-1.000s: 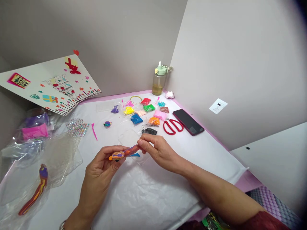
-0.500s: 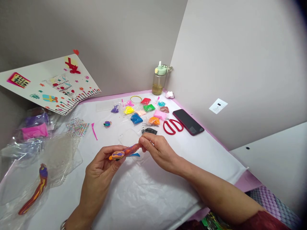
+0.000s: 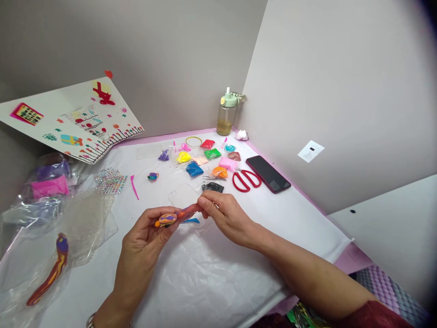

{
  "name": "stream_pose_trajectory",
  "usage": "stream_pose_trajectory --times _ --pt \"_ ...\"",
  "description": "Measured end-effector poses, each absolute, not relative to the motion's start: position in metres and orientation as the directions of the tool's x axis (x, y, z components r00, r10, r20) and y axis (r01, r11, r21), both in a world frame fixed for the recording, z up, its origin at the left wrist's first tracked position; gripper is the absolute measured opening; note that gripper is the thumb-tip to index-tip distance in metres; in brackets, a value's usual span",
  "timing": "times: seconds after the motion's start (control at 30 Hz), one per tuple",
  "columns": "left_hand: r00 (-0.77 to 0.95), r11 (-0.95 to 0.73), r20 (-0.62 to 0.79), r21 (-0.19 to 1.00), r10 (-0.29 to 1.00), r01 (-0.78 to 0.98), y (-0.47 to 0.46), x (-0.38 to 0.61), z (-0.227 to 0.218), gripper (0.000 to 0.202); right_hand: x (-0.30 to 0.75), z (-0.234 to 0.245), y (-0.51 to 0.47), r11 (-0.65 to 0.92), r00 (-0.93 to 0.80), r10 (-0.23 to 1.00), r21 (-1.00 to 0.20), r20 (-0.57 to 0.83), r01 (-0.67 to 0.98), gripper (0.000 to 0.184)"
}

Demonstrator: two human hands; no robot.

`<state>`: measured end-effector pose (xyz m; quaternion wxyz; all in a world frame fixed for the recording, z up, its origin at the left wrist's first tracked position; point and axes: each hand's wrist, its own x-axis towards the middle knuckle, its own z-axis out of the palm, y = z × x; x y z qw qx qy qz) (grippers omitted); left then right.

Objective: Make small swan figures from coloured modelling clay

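Swirly red, orange and purple clay stick (image 3: 186,212): is held up in the air, to the left of the red-handled scissors (image 3: 241,181) and closer to the body than they are.
Long way of the clay stick: is slanted, from a fat end at the low left to a thin end at the high right, so it is pointed roughly toward the scissors.
Bare left hand (image 3: 145,243): the fat, stripy end is gripped by its thumb and fingers, and a small orange clay ball (image 3: 157,224) is seen poking out there, at the end farthest from the scissors.
Bare right hand (image 3: 227,216): the thin end is pinched by its thumb and finger (the very tip is covered, so its shape cannot be told). Of the two hands, this one is nearer the scissors.
Gap: no touching of hand on hand is seen; they are joined only by the clay stick, held by both.
Thin blue plastic stick (image 3: 193,221): is seen just past the clay stick, left of the scissors; whether it is touched cannot be told.
Small clear bags of coloured clay (image 3: 194,169): are scattered left of the scissors and beyond them.
Flat dark phone with a red edge (image 3: 268,174): is placed just right of the scissors.
Bendy red, yellow and purple clay roll (image 3: 51,275): is laid on clear plastic (image 3: 85,218), well left of the scissors.
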<state>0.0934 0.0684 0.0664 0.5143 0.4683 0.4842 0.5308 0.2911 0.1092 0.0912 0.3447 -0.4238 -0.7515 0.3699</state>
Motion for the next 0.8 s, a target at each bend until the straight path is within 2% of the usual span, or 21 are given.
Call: stream_pose_trajectory --times 0.1,0.27,0.5,0.63,0.73,0.8 --pt "-0.030 0.005 -0.008 0.996 1.000 -0.086 0.069 0.094 0.067 0.027 0.291 0.092 0.109 0.372 -0.413 0.889 -0.837 0.197 0.401 0.039" --pt "-0.013 0.000 -0.001 0.999 1.000 -0.044 0.069 0.094 0.067 0.025 0.288 0.093 0.109 0.341 -0.397 0.905 -0.815 0.150 0.469 0.029" --pt "0.017 0.033 -0.033 0.998 0.999 -0.055 0.071 0.092 0.064 0.032 0.290 0.093 0.111 0.341 -0.411 0.900 -0.821 0.144 0.459 0.039" --pt "0.007 0.086 -0.086 0.985 0.996 -0.151 0.079 0.089 0.061 0.051 0.297 0.087 0.125 0.318 -0.279 0.940 -0.794 0.195 0.518 0.037" --pt "-0.007 0.119 -0.121 0.986 0.993 -0.117 0.084 0.086 0.058 0.056 0.305 0.080 0.141 0.304 -0.149 0.950 -0.702 0.275 0.644 0.030" --pt "-0.005 0.133 -0.134 0.987 0.991 -0.095 0.085 0.084 0.056 0.058 0.310 0.075 0.149 0.277 -0.095 0.952 -0.684 0.291 0.675 0.022"
